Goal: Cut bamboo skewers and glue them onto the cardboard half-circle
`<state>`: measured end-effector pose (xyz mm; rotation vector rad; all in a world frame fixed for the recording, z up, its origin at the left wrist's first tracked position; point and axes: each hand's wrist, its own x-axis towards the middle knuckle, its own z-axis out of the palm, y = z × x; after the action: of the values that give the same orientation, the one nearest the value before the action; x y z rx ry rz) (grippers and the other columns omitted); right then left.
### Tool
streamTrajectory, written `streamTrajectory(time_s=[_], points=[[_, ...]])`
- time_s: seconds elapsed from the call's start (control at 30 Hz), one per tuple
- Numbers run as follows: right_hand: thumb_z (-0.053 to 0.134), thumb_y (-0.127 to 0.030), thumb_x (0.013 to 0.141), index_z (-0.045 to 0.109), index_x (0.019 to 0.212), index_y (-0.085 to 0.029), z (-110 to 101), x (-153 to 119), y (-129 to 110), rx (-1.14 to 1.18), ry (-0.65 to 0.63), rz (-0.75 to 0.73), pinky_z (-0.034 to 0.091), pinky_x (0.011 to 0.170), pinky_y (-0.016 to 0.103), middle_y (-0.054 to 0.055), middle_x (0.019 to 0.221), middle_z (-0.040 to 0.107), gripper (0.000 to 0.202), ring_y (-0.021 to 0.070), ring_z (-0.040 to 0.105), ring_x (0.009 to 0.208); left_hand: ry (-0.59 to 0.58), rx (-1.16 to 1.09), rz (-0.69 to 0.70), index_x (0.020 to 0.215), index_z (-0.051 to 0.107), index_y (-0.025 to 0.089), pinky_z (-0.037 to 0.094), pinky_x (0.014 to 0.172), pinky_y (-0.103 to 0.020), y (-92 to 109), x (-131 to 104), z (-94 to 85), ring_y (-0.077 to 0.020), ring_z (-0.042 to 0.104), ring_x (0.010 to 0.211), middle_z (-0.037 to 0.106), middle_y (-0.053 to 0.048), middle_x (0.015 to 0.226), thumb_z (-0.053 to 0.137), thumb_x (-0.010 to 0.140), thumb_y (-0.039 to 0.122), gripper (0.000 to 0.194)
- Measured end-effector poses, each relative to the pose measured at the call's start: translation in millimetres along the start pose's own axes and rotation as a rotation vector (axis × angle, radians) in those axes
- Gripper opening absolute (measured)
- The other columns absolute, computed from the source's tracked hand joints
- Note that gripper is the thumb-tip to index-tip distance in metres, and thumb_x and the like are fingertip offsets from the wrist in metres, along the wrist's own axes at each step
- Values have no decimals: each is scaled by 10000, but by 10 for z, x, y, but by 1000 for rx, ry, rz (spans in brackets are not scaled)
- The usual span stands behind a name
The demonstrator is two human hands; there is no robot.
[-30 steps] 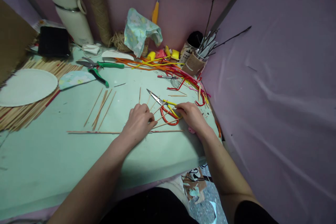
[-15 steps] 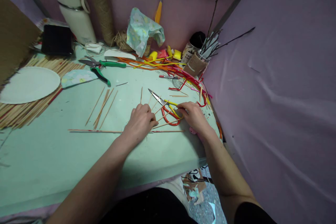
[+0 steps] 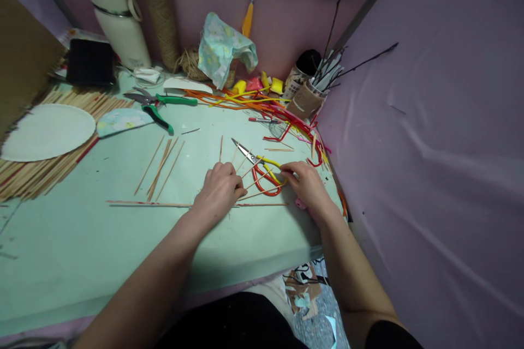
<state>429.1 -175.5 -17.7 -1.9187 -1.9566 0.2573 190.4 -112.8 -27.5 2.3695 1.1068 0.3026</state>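
My left hand [image 3: 221,188] rests on the table with its fingers bent together at the near ends of several thin sticks [image 3: 257,192] that fan out to the right; the fingertips are partly hidden. My right hand [image 3: 305,182] is closed in a pinch near the fan's right side, by the scissors' yellow handle; what it pinches is too small to tell. Open scissors [image 3: 250,157] with one red and one yellow handle lie under the fanned sticks. A long stick [image 3: 151,204] runs crosswise, passing by my left hand. Loose short sticks [image 3: 161,169] lie to the left.
Green-handled pliers [image 3: 176,100], a white oval [image 3: 49,132] on a heap of sticks and a patterned cloth piece [image 3: 123,121] lie to the left. Behind stand a white bottle [image 3: 123,32], a twine roll [image 3: 161,22] and a cup of twigs [image 3: 305,99]. Orange and red wires [image 3: 245,99] lie farther back.
My right hand has moved slightly right, away from the sticks. My left hand stays in about the same place.
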Motion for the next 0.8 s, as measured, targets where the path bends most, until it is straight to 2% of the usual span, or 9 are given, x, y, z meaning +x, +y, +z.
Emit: streamTrajectory(time_s=[0.27, 0.33, 0.43, 0.53, 0.6, 0.7, 0.8], points=[[573, -224, 902, 703, 944, -215, -62, -119, -59, 24, 69, 37, 463, 823, 384, 67, 949, 743, 137, 244, 657, 896, 51, -56, -9, 730, 711, 189, 388, 785, -374, 6, -11, -17, -246, 484, 903, 577, -69, 872, 636, 844, 318, 187], [576, -231, 906, 698, 948, -215, -94, -158, -113, 28, 94, 41, 461, 820, 377, 63, 950, 740, 131, 238, 654, 895, 106, -103, -15, 744, 710, 183, 398, 797, -372, -11, -6, -40, -238, 490, 888, 579, -67, 858, 609, 869, 342, 226], [569, -237, 919, 689, 960, -199, -104, -224, -267, 14, 100, 9, 455, 809, 380, 68, 932, 730, 132, 236, 638, 888, 269, -168, -49, 750, 700, 174, 412, 808, -366, -48, 1, -85, -223, 509, 853, 577, -57, 811, 574, 893, 337, 251], [538, -242, 941, 678, 1010, -195, -23, -311, -503, 19, 74, -83, 446, 823, 383, 79, 984, 715, 162, 236, 605, 954, 434, -221, -92, 761, 692, 174, 423, 820, -358, -73, 2, -125, -214, 536, 846, 587, -45, 787, 579, 882, 310, 214], [514, -250, 955, 671, 1056, -201, 71, -375, -668, 15, 49, -153, 436, 849, 387, 88, 1074, 691, 193, 239, 571, 1023, 497, -244, -115, 765, 690, 179, 427, 830, -356, -76, 0, -140, -212, 548, 853, 597, -41, 790, 576, 879, 304, 203], [492, -248, 963, 652, 1124, -220, 214, -454, -853, -33, 19, -218, 401, 905, 402, 76, 1166, 661, 230, 244, 524, 1080, 524, -255, -134, 771, 689, 183, 431, 835, -358, -72, -2, -146, -213, 554, 856, 600, -39, 792, 567, 881, 307, 206], [484, -237, 962, 635, 1161, -227, 303, -482, -938, -66, 1, -237, 359, 934, 419, 65, 1199, 650, 250, 246, 497, 1098, 517, -257, -135, 774, 688, 187, 435, 838, -357, -68, -5, -142, -216, 554, 868, 603, -39, 797, 565, 880, 311, 204]])
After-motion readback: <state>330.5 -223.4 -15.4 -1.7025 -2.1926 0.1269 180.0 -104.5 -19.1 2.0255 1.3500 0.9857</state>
